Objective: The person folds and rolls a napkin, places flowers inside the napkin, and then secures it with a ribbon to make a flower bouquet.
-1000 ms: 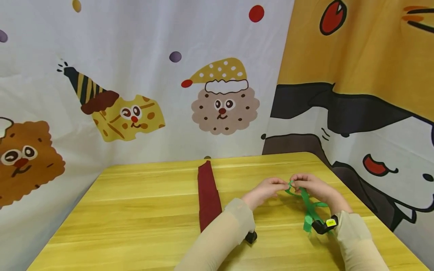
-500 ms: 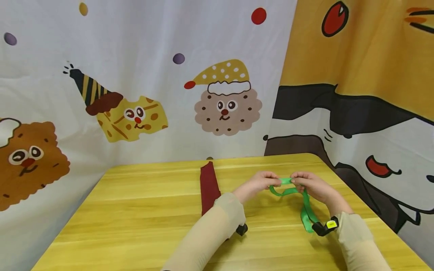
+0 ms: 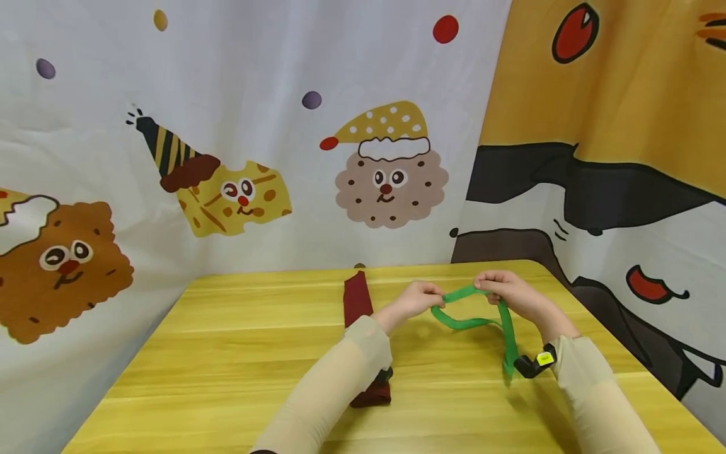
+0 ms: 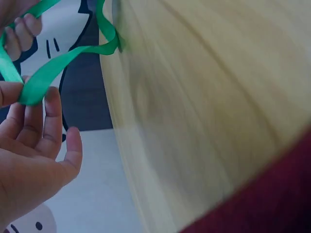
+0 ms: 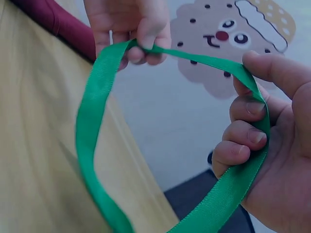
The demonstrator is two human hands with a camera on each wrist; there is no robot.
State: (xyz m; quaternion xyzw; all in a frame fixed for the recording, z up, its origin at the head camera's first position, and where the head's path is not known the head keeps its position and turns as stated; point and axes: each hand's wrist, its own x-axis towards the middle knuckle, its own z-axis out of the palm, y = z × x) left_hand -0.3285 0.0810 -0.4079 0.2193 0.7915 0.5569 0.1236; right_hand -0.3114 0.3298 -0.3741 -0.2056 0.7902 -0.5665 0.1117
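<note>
A green satin ribbon (image 3: 466, 324) is held above the table between both hands. My left hand (image 3: 413, 299) pinches it at a fold between thumb and fingertips, seen close up in the left wrist view, where the ribbon (image 4: 56, 68) bends over the fingers. My right hand (image 3: 513, 295) grips another part; in the right wrist view the ribbon (image 5: 90, 131) passes under the thumb and along the curled fingers (image 5: 238, 133). One short stretch spans the hands, a longer one sags below, and a tail hangs beneath the right hand.
A dark red folded cloth (image 3: 357, 297) lies lengthwise on the wooden table (image 3: 244, 353), partly hidden under the left forearm. A printed curtain (image 3: 255, 82) with cartoon figures stands behind and to the right. A black wrist camera (image 3: 535, 363) sits at the right cuff.
The hands have drawn apart, the left moving leftward along the ribbon, and both have risen slightly. The stretch between them has lengthened into a wide loop. The head view has shifted slightly.
</note>
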